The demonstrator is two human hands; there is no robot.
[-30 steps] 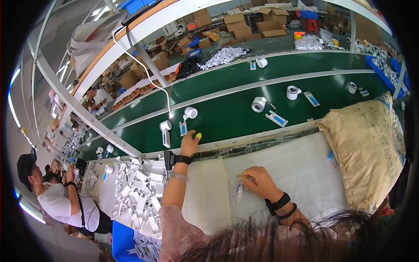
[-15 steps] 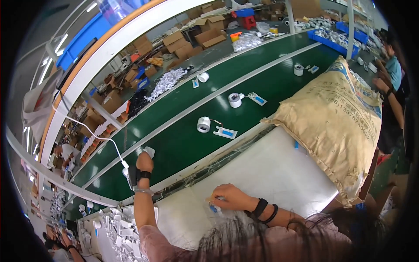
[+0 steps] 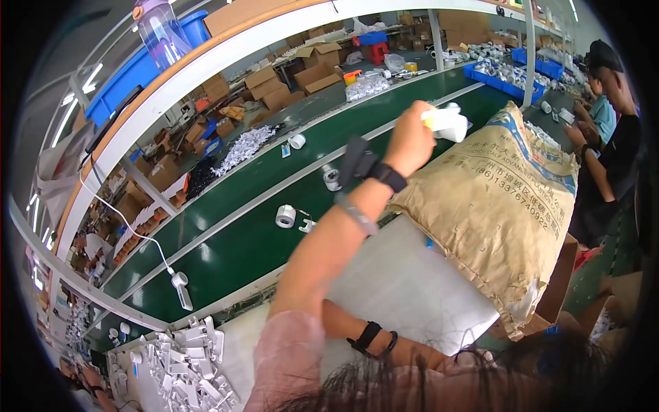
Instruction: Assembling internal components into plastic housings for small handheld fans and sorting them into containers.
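My left hand (image 3: 410, 141) is raised over the green conveyor belt (image 3: 226, 254), shut on a small white part with a yellow tip (image 3: 446, 123). It hovers just left of the top of a large tan sack (image 3: 494, 206). A black watch sits on that wrist. My right forearm, with black wristbands (image 3: 374, 338), lies low over the white work surface (image 3: 405, 281). Its hand is hidden behind my left arm.
Rolls of white tape (image 3: 285, 216) and small white parts lie on the belt. A white tool hangs on a cable (image 3: 180, 288). A heap of white parts (image 3: 185, 364) lies at lower left. Other people (image 3: 611, 117) work at right, near blue bins (image 3: 508, 79).
My left hand rose from the belt's near edge and swung right toward the sack, carrying the white part. The view turned right; my right hand went behind my left arm.
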